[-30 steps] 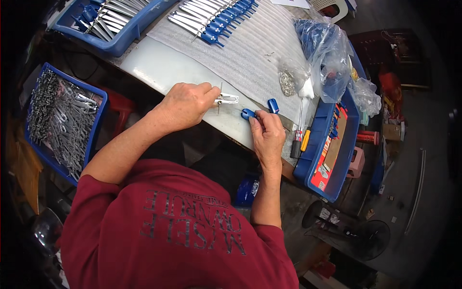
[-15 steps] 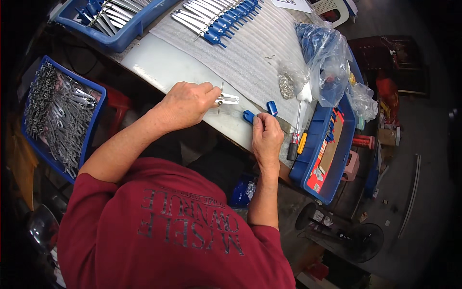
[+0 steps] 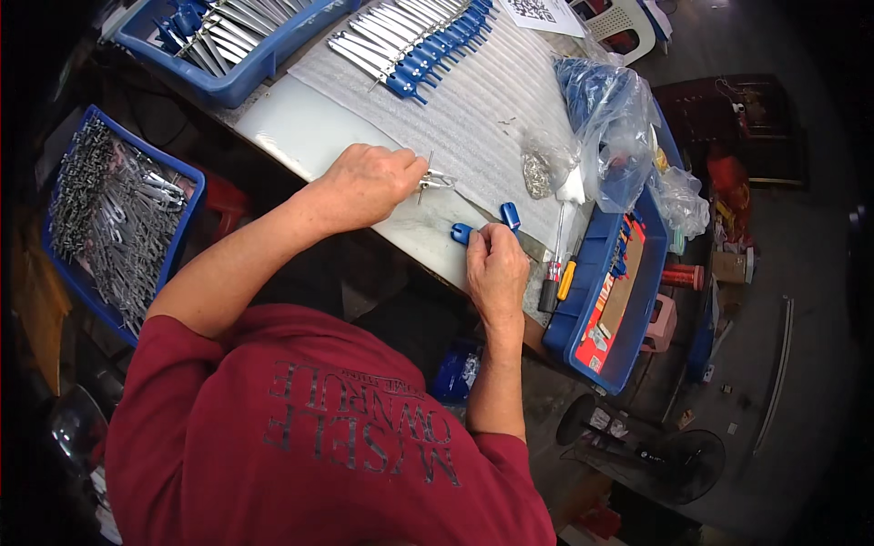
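Note:
My left hand (image 3: 375, 182) is closed over the table's near edge. From its fingertips sticks out a slotted silver metal piece (image 3: 440, 180) with a thin rod across it; its hidden end lies inside the fingers. To the right, my right hand (image 3: 497, 268) pinches a short blue plastic cap (image 3: 462, 233), keeping it apart from the metal piece. Just beyond that hand, a second blue plastic cap (image 3: 511, 216) lies on the table. Farther back, a row of silver metal pieces with blue ends (image 3: 414, 69) is laid out on white foam sheeting (image 3: 473, 118).
A blue bin (image 3: 228, 89) of similar pieces stands far left, and a blue tray (image 3: 187, 218) of metal parts lower left. Right of my right hand lie a yellow-handled screwdriver (image 3: 565, 280), a clear bag of small parts (image 3: 537, 175) and a blue tray (image 3: 566, 338). A fan (image 3: 687, 464) stands beyond.
The metal piece in my left hand has turned and now shows more edge-on. My right hand has shifted slightly left with the blue cap. The whole view has also moved a little.

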`<act>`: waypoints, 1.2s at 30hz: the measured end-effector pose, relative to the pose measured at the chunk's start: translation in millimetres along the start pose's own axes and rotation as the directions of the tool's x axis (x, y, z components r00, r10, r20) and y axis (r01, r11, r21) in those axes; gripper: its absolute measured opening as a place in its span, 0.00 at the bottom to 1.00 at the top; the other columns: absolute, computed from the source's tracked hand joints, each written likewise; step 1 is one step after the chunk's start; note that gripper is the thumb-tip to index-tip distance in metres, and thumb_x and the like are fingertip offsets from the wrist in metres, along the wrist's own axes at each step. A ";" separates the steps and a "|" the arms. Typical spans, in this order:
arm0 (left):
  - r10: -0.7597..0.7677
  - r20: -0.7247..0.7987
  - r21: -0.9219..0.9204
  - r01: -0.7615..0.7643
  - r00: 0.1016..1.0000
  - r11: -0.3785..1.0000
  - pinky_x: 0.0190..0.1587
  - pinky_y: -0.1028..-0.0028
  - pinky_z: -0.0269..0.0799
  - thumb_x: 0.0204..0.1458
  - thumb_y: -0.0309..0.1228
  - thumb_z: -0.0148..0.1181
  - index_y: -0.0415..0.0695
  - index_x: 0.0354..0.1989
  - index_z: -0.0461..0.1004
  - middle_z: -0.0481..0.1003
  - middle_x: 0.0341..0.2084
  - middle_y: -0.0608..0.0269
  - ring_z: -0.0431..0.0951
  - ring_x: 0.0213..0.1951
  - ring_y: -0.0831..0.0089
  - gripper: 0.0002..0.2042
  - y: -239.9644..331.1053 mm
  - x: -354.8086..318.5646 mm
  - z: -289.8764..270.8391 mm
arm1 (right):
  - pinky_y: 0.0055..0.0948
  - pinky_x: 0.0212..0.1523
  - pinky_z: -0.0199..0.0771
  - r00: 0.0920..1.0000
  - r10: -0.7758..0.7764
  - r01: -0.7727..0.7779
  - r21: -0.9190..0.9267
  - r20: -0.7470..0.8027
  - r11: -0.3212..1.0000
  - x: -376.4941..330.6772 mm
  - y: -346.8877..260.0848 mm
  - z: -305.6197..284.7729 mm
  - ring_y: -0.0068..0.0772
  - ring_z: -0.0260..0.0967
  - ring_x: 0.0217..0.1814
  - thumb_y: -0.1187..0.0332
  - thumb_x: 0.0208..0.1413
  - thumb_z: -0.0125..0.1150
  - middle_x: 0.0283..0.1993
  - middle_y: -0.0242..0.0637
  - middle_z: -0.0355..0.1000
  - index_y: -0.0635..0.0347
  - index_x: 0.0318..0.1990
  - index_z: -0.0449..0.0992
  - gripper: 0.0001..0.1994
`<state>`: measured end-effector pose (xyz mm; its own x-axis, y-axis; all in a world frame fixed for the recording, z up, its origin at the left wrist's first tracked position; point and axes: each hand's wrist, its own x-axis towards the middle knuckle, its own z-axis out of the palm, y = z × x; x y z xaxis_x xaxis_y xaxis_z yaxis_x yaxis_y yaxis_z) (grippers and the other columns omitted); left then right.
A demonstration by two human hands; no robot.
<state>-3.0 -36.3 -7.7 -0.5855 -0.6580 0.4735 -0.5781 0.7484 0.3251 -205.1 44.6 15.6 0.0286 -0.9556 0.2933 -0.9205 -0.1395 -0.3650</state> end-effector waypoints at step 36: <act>-0.108 0.135 -0.019 0.111 0.985 0.994 0.41 0.64 0.58 0.42 0.30 0.57 0.42 0.27 0.73 0.68 0.30 0.60 0.67 0.40 0.64 0.06 -22.3 55.3 30.3 | 0.43 0.27 0.63 0.992 0.127 -0.126 0.102 0.004 0.987 -1.3 -2.3 -5.4 0.55 0.64 0.27 0.70 0.50 0.53 0.24 0.51 0.66 0.64 0.26 0.66 0.07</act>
<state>-39.7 -91.9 -13.6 -0.5912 -0.7400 0.3209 -0.6289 0.6720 0.3910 -205.1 47.6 20.7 -0.0867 -0.9665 0.2414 -0.8721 -0.0435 -0.4873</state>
